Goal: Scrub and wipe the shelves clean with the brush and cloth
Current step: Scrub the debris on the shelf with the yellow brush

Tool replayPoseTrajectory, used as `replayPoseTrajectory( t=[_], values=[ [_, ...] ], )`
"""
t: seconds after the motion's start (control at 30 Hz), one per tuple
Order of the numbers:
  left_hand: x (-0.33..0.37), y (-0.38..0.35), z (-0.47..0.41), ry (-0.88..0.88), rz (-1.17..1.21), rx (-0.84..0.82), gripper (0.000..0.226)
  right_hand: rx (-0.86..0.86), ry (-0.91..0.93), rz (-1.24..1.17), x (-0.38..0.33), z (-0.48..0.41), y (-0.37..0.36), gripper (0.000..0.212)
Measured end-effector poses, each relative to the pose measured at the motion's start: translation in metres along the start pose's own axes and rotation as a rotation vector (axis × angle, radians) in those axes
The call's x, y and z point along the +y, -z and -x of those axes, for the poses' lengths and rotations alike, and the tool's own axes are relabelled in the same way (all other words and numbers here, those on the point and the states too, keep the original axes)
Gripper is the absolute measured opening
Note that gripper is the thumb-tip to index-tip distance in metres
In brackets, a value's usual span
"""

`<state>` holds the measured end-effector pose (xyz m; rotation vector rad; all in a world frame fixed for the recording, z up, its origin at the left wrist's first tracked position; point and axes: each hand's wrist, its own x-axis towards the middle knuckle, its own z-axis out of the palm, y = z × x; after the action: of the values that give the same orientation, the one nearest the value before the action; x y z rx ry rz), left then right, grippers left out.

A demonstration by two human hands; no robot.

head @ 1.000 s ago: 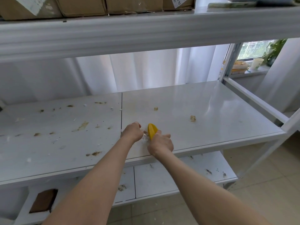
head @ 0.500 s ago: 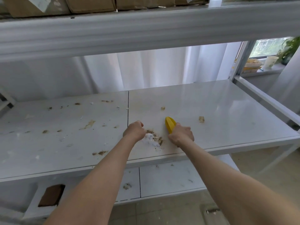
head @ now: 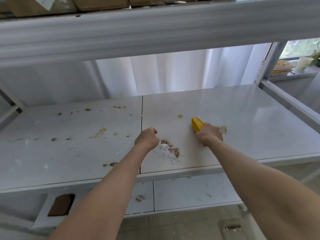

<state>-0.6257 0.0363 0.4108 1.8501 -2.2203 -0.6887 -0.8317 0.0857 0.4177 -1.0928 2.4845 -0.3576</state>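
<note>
My right hand (head: 209, 135) grips the yellow brush (head: 197, 124), which lies on the right panel of the white middle shelf (head: 251, 118). A brown crumb (head: 223, 129) sits just right of that hand. Curled into a fist, my left hand (head: 147, 138) rests on the shelf near the panel seam, and nothing shows in it. Between the hands lies a swept pile of brown dirt and white scraps (head: 168, 150). Brown stains and flecks (head: 99, 133) dot the left panel. No cloth is visible.
The upper shelf beam (head: 155, 30) hangs low overhead with cardboard boxes (head: 100, 3) on it. On the lower shelf (head: 190, 193) lie a brown pad (head: 61, 204) and some dirt. A white post (head: 270, 66) marks the right end; a windowsill with a cup (head: 303, 64) lies beyond.
My right hand has slid the brush to the right, away from my left fist, uncovering the pile of dirt and scraps between them. The left hand has stayed in place.
</note>
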Motion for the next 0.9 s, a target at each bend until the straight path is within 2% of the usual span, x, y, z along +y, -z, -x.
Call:
replayPoseTrajectory(
  t=[0.27,0.37,0.47,0.6,0.67,0.8,0.9],
  values=[
    [-0.005,-0.001,-0.002,0.046,-0.009,0.003,0.036,-0.131,0.260,0.159,-0.058,0.032,-0.042,0.042],
    [0.002,-0.003,-0.001,0.017,-0.005,0.002,0.033,-0.162,0.343,0.086,-0.061,0.036,-0.042,0.036],
    [0.004,0.002,0.000,0.015,0.005,0.012,0.036,-0.080,0.287,-0.003,-0.045,0.022,-0.019,0.042],
    [-0.003,0.007,0.001,0.017,0.002,0.011,0.037,0.035,0.065,0.010,-0.017,-0.007,0.002,0.041],
    [-0.009,0.007,0.001,0.023,0.006,0.011,0.037,0.043,0.011,0.016,-0.016,-0.019,0.002,0.040],
    [-0.021,0.006,0.000,0.047,0.019,0.008,0.038,0.011,0.093,0.063,-0.043,-0.021,-0.017,0.039],
    [-0.026,0.006,-0.002,0.064,0.016,0.023,0.037,-0.056,0.223,0.106,-0.071,-0.008,-0.031,0.048]
  ],
)
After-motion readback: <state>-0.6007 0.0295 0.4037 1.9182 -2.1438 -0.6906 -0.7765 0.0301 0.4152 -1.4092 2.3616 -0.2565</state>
